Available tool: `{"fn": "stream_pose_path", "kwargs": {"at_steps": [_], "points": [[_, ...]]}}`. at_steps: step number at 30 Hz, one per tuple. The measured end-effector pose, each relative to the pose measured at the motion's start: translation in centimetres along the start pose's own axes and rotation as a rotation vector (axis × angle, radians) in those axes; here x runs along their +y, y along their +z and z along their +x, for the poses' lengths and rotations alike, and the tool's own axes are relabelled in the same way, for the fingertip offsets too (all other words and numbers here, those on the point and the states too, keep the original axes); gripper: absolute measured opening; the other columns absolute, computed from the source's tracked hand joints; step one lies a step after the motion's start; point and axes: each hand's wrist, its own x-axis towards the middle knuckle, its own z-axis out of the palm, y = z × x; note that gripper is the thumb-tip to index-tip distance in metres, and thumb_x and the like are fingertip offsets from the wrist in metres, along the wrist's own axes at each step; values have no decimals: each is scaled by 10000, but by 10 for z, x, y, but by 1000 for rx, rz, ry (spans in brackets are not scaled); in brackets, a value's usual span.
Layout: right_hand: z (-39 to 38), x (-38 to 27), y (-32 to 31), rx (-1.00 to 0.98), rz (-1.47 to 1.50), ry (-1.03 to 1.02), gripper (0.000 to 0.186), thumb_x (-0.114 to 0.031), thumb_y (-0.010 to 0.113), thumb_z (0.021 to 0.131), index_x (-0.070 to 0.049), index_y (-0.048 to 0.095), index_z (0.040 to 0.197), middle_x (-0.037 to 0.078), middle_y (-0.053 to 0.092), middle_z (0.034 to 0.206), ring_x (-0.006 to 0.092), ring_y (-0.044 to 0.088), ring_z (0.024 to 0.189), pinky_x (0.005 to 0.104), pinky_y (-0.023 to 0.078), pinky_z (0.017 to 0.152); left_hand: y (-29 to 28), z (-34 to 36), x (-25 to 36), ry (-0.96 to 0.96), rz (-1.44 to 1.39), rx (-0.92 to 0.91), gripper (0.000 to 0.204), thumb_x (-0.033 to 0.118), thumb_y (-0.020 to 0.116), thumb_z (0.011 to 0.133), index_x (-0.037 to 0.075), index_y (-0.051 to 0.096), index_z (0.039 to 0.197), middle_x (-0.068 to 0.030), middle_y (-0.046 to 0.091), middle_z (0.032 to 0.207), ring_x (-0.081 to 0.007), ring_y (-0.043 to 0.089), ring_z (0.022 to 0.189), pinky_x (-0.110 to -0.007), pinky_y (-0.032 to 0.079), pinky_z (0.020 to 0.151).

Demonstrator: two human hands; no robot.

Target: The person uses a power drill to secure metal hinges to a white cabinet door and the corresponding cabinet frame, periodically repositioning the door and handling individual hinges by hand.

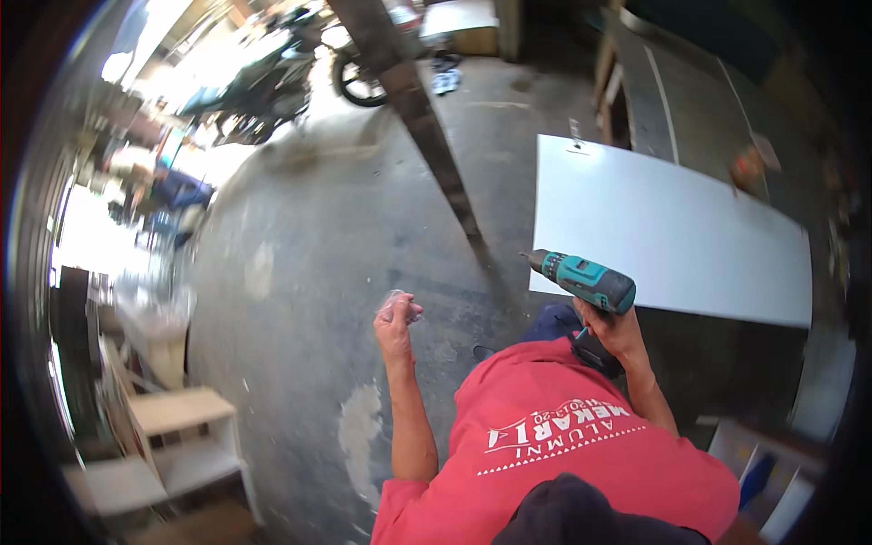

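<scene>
My right hand point(619, 332) is wrapped round the handle of a teal and black cordless drill point(586, 280). The drill's chuck points left, with a short bit at its tip. Further left, my left hand point(394, 332) is closed on a small crumpled clear plastic bag point(405, 307), held up over the floor. What is inside the bag is too small to make out. Beyond the drill, to the right, lies a large white panel point(672, 227), its near left edge partly covered by the drill.
A metal clip point(576, 147) sits at the panel's far edge. A dark post point(420, 118) rises from the concrete floor point(300, 236). Shelving units point(186, 409) stand at the lower left. Motorcycles point(263, 95) are parked far back. Behind the panel is a grey table point(658, 86).
</scene>
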Motion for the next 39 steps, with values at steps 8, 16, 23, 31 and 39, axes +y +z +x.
{"fn": "stream_pose_path", "kwargs": {"at_steps": [8, 16, 23, 31, 39], "points": [[46, -6, -4, 342, 61, 173, 261, -259, 732, 895, -5, 680, 869, 5, 588, 607, 87, 541, 514, 278, 442, 490, 80, 80, 1, -94, -1, -304, 256, 255, 637, 935, 8, 699, 955, -90, 709, 794, -143, 651, 762, -271, 496, 759], [153, -17, -43, 448, 19, 240, 316, -326, 712, 898, -14, 664, 873, 34, 595, 609, 113, 557, 501, 293, 458, 481, 180, 129, 10, -101, 167, -581, 211, 172, 706, 889, 100, 561, 754, 41, 508, 664, -63, 479, 622, -252, 373, 589], [212, -24, -55, 511, 22, 324, 348, -356, 707, 897, -16, 660, 841, 31, 585, 588, 113, 555, 482, 292, 452, 461, 281, 218, -9, -58, 175, -634, 164, 173, 706, 908, 87, 599, 820, 50, 527, 694, -62, 475, 574, -230, 365, 505], [253, -29, -45, 555, 20, 488, 408, -386, 716, 879, -18, 624, 730, 30, 568, 558, 118, 553, 467, 296, 453, 449, 400, 298, -30, 125, 288, -861, 237, 167, 566, 953, 11, 708, 1061, -108, 729, 866, -147, 620, 632, -282, 495, 589], [262, -40, -36, 564, -35, 520, 437, -408, 715, 876, -26, 612, 692, 39, 565, 545, 124, 554, 464, 304, 455, 455, 430, 321, -34, 377, 631, -1012, 275, 161, 577, 822, 92, 751, 1024, -199, 717, 919, -373, 701, 859, -417, 539, 783]]}}
